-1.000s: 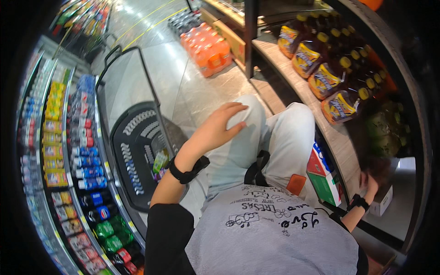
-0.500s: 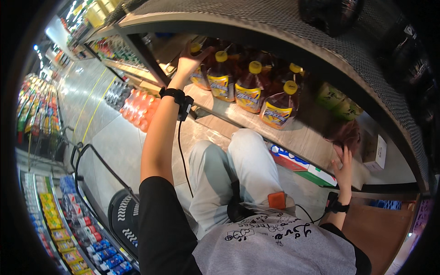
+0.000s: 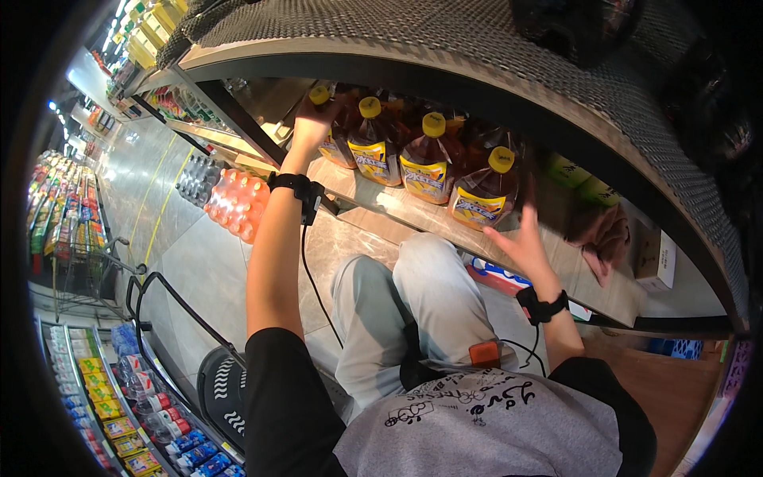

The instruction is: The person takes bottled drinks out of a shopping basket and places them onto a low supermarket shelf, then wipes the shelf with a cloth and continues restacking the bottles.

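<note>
A front row of large bottles (image 3: 427, 163) with yellow caps, yellow labels and dark amber liquid stands upright on a wooden shelf (image 3: 373, 203). My left hand (image 3: 311, 127) is closed around the upper part of the leftmost bottle (image 3: 338, 151), just under its cap; its fingertips are lost in shadow. Beside the rightmost front bottle (image 3: 481, 195), my right hand (image 3: 526, 245) is open, thumb and fingers spread apart. Nothing is in it. More bottles of this kind stand behind, partly hidden.
A brown cloth (image 3: 604, 242) lies on the shelf at right, near green packages (image 3: 596, 191) and a white box (image 3: 656, 261). Overhead runs the upper shelf's dark edge (image 3: 477, 91). Shrink-wrapped orange bottles (image 3: 238, 203) and a black-handled cart (image 3: 151, 286) are at left.
My right hand has left the brown cloth and moved left to the rightmost front bottle. My left hand stays at the leftmost bottle, its fingers now lower around it. The view has shifted slightly.
</note>
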A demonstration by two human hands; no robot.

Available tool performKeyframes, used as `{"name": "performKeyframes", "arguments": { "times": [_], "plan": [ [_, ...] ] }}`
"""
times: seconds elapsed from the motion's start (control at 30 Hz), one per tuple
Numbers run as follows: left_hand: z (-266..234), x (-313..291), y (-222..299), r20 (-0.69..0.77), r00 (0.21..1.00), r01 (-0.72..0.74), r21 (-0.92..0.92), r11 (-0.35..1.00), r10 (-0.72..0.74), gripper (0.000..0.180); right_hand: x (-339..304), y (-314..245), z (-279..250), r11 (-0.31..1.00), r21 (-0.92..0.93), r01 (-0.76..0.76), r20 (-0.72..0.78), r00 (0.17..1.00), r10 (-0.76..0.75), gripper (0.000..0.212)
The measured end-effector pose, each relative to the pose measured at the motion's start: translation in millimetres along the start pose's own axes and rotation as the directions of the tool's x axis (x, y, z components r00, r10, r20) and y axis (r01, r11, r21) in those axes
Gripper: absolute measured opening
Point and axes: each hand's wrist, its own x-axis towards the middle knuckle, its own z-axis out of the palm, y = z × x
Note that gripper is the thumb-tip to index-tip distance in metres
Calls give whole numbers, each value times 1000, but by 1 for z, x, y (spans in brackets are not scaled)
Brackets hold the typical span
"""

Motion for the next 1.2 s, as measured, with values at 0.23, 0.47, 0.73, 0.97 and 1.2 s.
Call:
{"name": "performKeyframes", "arguments": {
  "times": [0.23,0.47,0.73,0.97,1.2],
  "plan": [
    [-1,-28,28,-54,994,101,106,989,-96,38,8,-5,43,894,445,-50,-120,986,115,94],
    [-75,-120,78,-153,957,284,319,904,-247,91,-37,-10,57,991,86,-103,-45,993,108,98],
    [-351,-405,209,-544,627,258,-531,807,-558,47,-118,-50,58,935,324,-145,-204,954,218,104],
    [-437,-771,91,-578,-29,571,-679,461,-815,13,-150,-108,66,988,155,24,-299,954,24,89],
    [-377,-950,7,-108,-537,807,-357,-471,-837,49,-190,-158,85,991,-21,129,-249,960,-130,85]
  ]
}}
